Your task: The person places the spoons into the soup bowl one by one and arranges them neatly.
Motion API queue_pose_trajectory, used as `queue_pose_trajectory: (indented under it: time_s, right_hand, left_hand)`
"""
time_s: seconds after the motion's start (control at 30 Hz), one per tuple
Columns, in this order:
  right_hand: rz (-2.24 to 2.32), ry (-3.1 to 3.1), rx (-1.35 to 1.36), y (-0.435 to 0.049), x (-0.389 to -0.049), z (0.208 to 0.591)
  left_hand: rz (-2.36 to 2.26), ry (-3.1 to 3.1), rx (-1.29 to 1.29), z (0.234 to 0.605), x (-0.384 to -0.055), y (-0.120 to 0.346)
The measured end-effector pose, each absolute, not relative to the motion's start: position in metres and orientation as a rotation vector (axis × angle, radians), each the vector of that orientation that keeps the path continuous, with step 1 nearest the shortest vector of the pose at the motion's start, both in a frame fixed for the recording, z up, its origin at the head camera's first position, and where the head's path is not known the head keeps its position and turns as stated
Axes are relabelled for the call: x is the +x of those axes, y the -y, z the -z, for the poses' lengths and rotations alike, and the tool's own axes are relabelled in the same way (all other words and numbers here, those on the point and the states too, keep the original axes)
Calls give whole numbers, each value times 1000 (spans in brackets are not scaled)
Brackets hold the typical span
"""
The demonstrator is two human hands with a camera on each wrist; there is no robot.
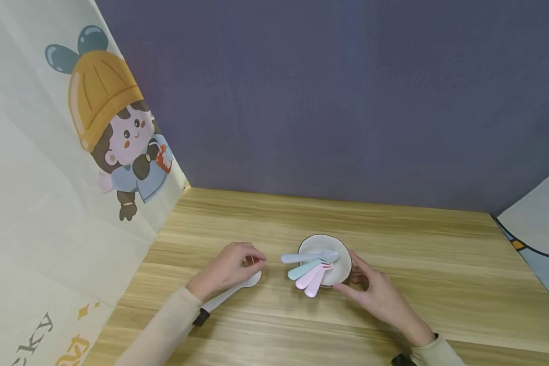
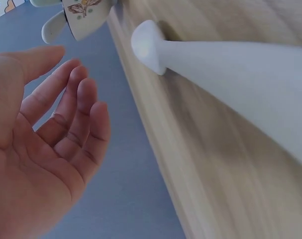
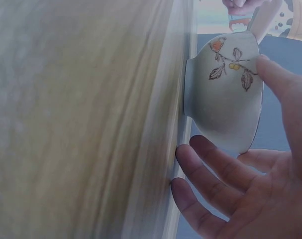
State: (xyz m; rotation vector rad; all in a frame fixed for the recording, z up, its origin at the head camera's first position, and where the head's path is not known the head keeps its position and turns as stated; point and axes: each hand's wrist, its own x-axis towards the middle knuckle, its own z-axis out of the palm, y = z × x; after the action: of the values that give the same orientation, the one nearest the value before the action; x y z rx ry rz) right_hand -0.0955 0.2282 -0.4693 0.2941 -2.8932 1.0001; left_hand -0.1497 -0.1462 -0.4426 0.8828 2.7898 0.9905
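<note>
A white bowl (image 1: 341, 275) with a dark rim stands on the table, and a floral print shows on its outside in the right wrist view. Several small pastel utensils lie in it, their handles over the left rim: a light blue spoon (image 1: 302, 258), a mint handle (image 1: 303, 270) and pink handles (image 1: 314, 285). My right hand (image 1: 378, 294) holds the bowl's right side, thumb and index finger at the rim, other fingers spread below. My left hand (image 1: 232, 268) hovers left of the bowl, fingers loosely bent, holding nothing. Under it lies a large white spoon (image 1: 250, 280), its handle partly behind the wrist.
The wooden table (image 1: 238, 213) meets a dark blue-grey backdrop (image 1: 302, 101) at its back edge. A pale printed curtain (image 1: 41, 168) with a cartoon figure borders the left side, and another printed panel (image 1: 542, 213) stands at the right.
</note>
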Motion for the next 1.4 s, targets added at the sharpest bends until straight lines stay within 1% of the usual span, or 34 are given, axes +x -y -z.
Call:
queue_pose_trajectory:
  time_s: [0.27, 0.97, 1.4]
  right_hand:
    - [-998, 2903, 302, -228, -95, 468]
    - [-1022, 2905, 269, -228, -94, 467]
    - [-1016, 2905, 282, -228, -94, 468]
  left_hand:
    - [-990, -2773, 852, 451, -138, 160]
    - [-955, -2750, 756, 464, -125, 189]
    - [-946, -2771, 611, 471, -108, 201]
